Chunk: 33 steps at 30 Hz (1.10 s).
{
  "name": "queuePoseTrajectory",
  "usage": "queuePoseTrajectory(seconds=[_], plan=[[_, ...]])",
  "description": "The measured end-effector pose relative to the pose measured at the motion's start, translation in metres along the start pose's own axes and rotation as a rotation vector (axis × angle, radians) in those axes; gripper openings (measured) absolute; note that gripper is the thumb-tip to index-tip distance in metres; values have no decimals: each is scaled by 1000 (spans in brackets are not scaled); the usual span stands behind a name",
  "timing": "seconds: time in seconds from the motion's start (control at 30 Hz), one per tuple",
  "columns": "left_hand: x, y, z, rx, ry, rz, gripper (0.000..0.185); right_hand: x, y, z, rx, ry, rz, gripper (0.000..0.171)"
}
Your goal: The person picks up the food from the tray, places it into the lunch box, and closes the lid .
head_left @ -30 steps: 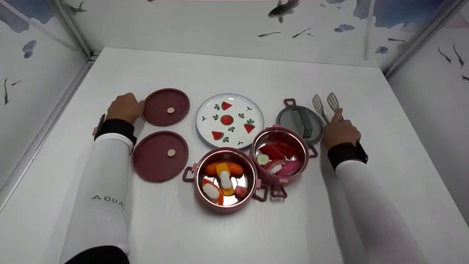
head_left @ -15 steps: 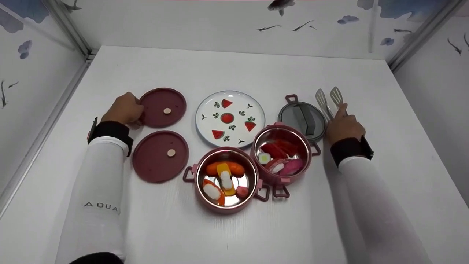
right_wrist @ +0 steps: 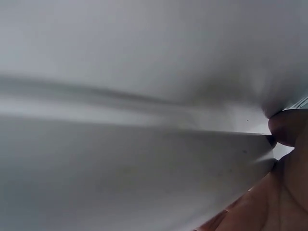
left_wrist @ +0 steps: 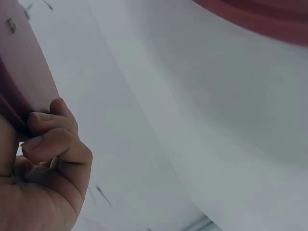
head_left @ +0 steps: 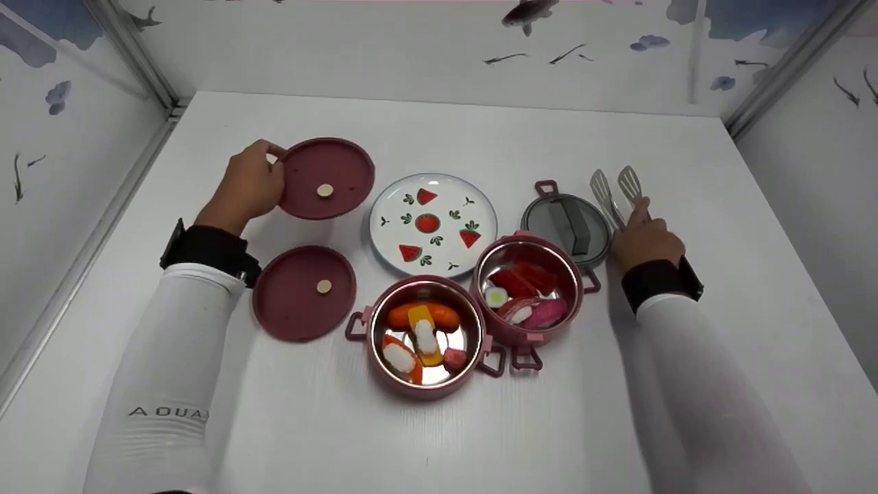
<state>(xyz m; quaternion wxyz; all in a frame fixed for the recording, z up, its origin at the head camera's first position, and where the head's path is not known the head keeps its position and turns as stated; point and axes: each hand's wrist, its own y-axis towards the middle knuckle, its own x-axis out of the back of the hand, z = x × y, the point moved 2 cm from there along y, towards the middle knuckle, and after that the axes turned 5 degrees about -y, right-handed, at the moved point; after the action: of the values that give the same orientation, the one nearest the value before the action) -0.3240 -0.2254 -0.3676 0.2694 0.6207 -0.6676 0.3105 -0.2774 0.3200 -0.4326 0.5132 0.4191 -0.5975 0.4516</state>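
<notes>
**Lid held at rim, tongs held at handle**

The upper lid [head_left: 326, 179] is being gripped at its left rim by the left hand [head_left: 248, 185], fingers curled round the edge, beside the plate [head_left: 431, 224]. It is judged to be light, stiff and smooth, so the rim is being treated as the sound hold. The tongs [head_left: 616, 193] are being clasped near the handle by the right hand [head_left: 643, 241], just beside the grey lid [head_left: 566, 228].

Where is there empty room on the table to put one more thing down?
Bare table lies in front of the two pots, between the sleeves, and behind the plate toward the back wall. It is crowded in the middle row: lids, plate, pots, grey lid and tongs sit close.
</notes>
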Motion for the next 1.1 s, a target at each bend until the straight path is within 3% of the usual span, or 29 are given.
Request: queuePoseTrajectory(seconds=[0.13, 0.27, 0.37, 0.47, 0.53, 0.6, 0.67, 0.8, 0.93, 1.1], plan=[[-20, -11, -46, -122, -41, 20, 40, 5, 1, -9, 70, 38, 68, 79], [-46, -26, -95, -242, -55, 89, 36, 21, 0, -24, 165, 46, 159, 89], [-68, -41, -126, -320, -49, 181, 34, 40, -7, -26, 210, 96, 56, 77], [-88, -54, -151, -403, -12, 260, 33, 59, -27, -10, 267, 340, -92, 61], [-99, -58, -164, -446, 8, 297, 32, 67, -47, 10, 351, 534, -119, 57], [-110, -59, -173, -466, 14, 326, 32, 72, -69, 33, 433, 685, -62, 57], [-120, -57, -179, -469, -4, 357, 31, 68, -85, 50, 498, 732, -10, 58], [-139, -55, -183, -443, -60, 428, 31, 53, -95, 61, 542, 694, 13, 55], [-151, -55, -185, -436, 1, 484, 35, 43, -95, 53, 519, 632, -2, 47], [-162, -56, -186, -488, 93, 510, 41, 31, -95, 47, 479, 529, -31, 46]])
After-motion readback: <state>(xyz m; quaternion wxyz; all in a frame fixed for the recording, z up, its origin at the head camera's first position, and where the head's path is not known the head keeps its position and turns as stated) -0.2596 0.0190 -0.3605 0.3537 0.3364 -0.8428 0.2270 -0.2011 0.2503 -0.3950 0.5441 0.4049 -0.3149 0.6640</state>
